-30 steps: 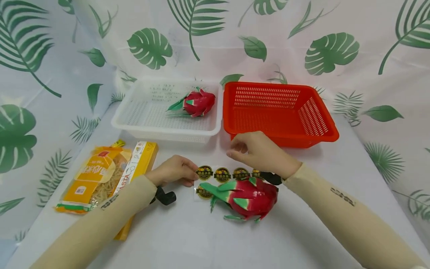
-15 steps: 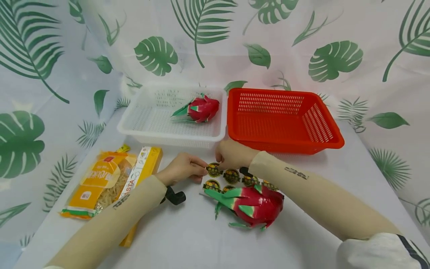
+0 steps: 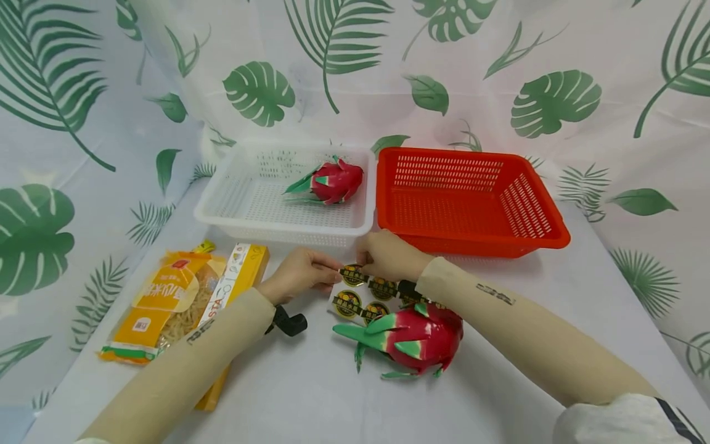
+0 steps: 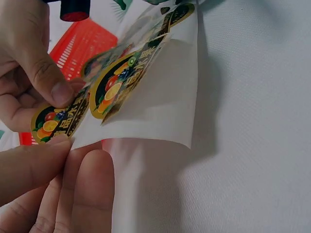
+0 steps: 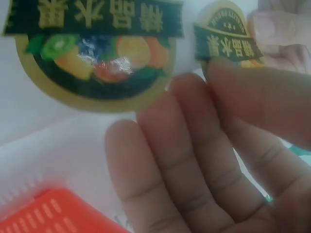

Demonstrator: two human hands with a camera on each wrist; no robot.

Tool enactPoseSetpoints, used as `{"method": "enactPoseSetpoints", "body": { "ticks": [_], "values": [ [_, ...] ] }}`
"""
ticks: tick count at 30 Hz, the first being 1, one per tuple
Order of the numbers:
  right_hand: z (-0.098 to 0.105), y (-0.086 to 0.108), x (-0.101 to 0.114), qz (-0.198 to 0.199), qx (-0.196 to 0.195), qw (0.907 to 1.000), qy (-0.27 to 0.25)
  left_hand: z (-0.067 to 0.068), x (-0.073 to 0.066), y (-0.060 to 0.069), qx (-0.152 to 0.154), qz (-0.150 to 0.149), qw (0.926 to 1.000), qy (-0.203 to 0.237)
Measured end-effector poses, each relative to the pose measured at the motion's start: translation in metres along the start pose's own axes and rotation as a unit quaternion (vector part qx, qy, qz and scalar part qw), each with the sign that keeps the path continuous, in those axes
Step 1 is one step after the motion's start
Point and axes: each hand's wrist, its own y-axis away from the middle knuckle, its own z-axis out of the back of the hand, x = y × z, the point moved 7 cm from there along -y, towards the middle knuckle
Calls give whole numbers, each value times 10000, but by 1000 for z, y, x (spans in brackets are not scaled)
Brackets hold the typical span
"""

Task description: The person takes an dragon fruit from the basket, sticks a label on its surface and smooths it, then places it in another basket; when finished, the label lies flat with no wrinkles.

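Observation:
A sheet of round black-and-gold fruit stickers (image 3: 348, 303) is tilted up off the table behind a red dragon fruit (image 3: 424, 339) with green tips. My left hand (image 3: 296, 275) pinches the sheet's upper left corner between thumb and fingers. At its top edge my right hand (image 3: 391, 254) pinches the corner sticker (image 4: 53, 121), thumb and forefinger on it; the left wrist view shows that sticker beside the white backing. In the right wrist view another large sticker (image 5: 104, 58) is near the right fingers (image 5: 160, 160). How far the pinched sticker is lifted, I cannot tell.
A white basket (image 3: 283, 231) holding another dragon fruit (image 3: 337, 180) stands at the back, beside a red basket (image 3: 471, 243). At the left lie a bag of noodles (image 3: 166, 296) and a long yellow pasta box (image 3: 244, 277).
My right hand has come down and left from near the red basket to the sheet's corner sticker. The sheet's left part has risen and tilted, and the view has shifted slightly.

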Motion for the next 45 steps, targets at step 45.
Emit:
{"method": "enactPoseSetpoints", "body": {
  "ticks": [45],
  "values": [
    [30, 170, -16, -326, -1324, 9676, -2125, -80, -92, 62, 266, -2466, 9522, -1784]
  ]
}}
